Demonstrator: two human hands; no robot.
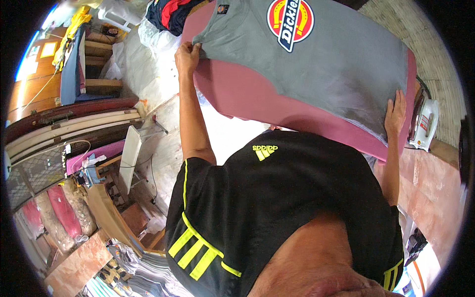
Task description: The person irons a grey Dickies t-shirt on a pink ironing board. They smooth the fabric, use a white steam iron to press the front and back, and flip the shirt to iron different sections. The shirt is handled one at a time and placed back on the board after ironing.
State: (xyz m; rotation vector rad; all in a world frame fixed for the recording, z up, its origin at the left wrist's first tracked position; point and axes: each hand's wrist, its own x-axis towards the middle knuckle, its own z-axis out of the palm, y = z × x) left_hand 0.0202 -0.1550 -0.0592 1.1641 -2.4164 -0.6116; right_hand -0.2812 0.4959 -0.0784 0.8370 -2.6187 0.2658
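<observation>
A grey T-shirt (341, 64) with a round red and yellow print lies spread over a pink padded ironing board (237, 91). My left hand (187, 57) pinches the shirt's edge at the board's left side, near the collar end. At the right end, my right hand (395, 113) rests on the shirt's lower corner with its fingers stretched out. Just beyond that hand a white iron (424, 123) stands at the board's right end. The shirt looks mostly flat, with some creases near my left hand.
A heap of dark and red clothes (170, 15) lies past the board's left end. Farther left are wooden shelves (101, 49) and a white folding panel (129, 158). Stacked folded garments (143, 270) sit at the lower left. A cord runs behind the iron.
</observation>
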